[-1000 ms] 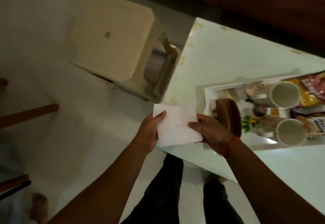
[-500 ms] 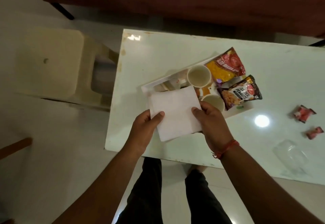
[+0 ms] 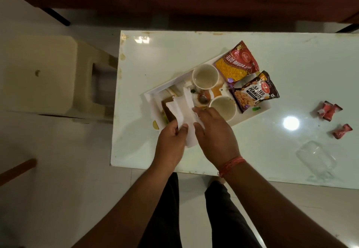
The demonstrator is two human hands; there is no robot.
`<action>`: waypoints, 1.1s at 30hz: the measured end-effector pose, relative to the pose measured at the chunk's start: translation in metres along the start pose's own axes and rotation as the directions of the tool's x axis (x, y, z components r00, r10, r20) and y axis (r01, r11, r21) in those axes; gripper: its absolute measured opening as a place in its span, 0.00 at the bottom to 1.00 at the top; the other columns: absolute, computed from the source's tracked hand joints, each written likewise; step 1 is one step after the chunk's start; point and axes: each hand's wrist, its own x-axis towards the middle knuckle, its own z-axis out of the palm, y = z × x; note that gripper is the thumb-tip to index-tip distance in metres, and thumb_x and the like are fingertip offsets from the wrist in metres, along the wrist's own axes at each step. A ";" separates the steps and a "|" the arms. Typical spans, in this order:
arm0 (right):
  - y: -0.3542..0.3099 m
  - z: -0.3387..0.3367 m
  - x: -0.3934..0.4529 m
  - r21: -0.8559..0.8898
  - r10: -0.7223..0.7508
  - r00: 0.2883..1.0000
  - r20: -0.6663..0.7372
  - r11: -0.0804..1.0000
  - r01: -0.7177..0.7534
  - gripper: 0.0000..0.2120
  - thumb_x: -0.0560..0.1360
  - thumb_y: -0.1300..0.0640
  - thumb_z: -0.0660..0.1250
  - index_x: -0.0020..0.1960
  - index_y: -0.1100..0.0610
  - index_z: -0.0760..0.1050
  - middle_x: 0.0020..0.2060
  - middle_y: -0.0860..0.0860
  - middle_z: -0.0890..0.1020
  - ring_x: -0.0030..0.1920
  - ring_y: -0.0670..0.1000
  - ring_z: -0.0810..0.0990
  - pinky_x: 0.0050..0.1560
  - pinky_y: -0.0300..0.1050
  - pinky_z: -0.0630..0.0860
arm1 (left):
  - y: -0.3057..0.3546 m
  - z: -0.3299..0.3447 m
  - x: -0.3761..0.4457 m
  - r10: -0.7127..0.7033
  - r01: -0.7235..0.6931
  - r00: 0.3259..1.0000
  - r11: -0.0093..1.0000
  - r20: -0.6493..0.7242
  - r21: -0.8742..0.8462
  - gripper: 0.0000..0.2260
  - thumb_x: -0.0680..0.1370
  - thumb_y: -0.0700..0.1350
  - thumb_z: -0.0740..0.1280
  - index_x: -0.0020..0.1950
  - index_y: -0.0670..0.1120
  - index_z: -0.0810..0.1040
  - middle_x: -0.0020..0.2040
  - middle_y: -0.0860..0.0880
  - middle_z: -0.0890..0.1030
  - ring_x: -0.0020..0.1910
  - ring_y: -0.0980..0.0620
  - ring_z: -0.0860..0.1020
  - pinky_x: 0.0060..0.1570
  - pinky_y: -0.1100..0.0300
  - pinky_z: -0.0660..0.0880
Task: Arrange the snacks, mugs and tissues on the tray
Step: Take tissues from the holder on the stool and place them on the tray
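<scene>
Both hands hold a white tissue [image 3: 185, 111] over the near left end of the tray [image 3: 149, 97], which lies on the white table [image 3: 174, 53]. The left hand [image 3: 172, 140] pinches its near edge in a closed grip; the right hand [image 3: 213, 133] grips its right side with curled fingers. On the tray stand two mugs [image 3: 205, 76], with an aloo bhujia packet [image 3: 238, 63] and a salted peanuts packet [image 3: 254, 92] at the right end.

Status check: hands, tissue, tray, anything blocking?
Left hand and right hand both grip the white tissue, folded over tray's left end. Two mugs, two snack packets on tray. Nothing blocking.
</scene>
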 end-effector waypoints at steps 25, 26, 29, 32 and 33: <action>-0.036 0.051 -0.020 -0.383 -0.193 0.968 0.159 0.892 0.241 0.23 0.71 0.65 0.69 0.65 0.56 0.74 0.49 0.55 0.79 0.47 0.58 0.76 0.45 0.53 0.74 | -0.004 -0.041 0.021 -0.364 0.345 0.932 0.879 0.004 -0.329 0.14 0.80 0.48 0.65 0.64 0.45 0.76 0.57 0.45 0.83 0.55 0.46 0.82 0.56 0.45 0.80; -0.036 0.053 -0.020 -0.359 -0.205 0.967 0.149 0.900 0.246 0.23 0.70 0.67 0.68 0.65 0.56 0.74 0.48 0.55 0.79 0.46 0.57 0.76 0.44 0.52 0.74 | -0.004 -0.042 0.022 -0.359 0.337 0.933 0.889 -0.014 -0.311 0.13 0.80 0.49 0.66 0.62 0.45 0.77 0.56 0.45 0.83 0.53 0.47 0.82 0.55 0.46 0.80; -0.034 0.058 -0.019 -0.282 -0.236 0.965 0.117 0.923 0.260 0.22 0.68 0.69 0.68 0.61 0.57 0.76 0.45 0.54 0.79 0.43 0.56 0.76 0.41 0.49 0.74 | -0.003 -0.047 0.027 -0.348 0.324 0.933 0.922 -0.091 -0.213 0.10 0.78 0.50 0.67 0.57 0.47 0.77 0.52 0.47 0.82 0.49 0.48 0.82 0.50 0.49 0.82; -0.032 0.061 -0.019 -0.223 -0.251 0.965 0.070 0.939 0.260 0.18 0.68 0.70 0.70 0.56 0.58 0.79 0.44 0.56 0.80 0.41 0.56 0.76 0.39 0.49 0.75 | 0.002 -0.053 0.039 -0.317 0.298 0.935 0.945 -0.156 -0.135 0.15 0.76 0.50 0.71 0.60 0.48 0.74 0.55 0.48 0.80 0.50 0.48 0.80 0.51 0.47 0.82; -0.030 0.063 -0.019 -0.202 -0.248 0.967 0.059 0.946 0.255 0.18 0.68 0.69 0.70 0.56 0.58 0.79 0.44 0.56 0.80 0.42 0.56 0.77 0.40 0.49 0.76 | 0.004 -0.054 0.045 -0.289 0.273 0.941 0.956 -0.175 -0.111 0.16 0.75 0.49 0.72 0.60 0.49 0.73 0.55 0.49 0.79 0.51 0.48 0.80 0.52 0.46 0.82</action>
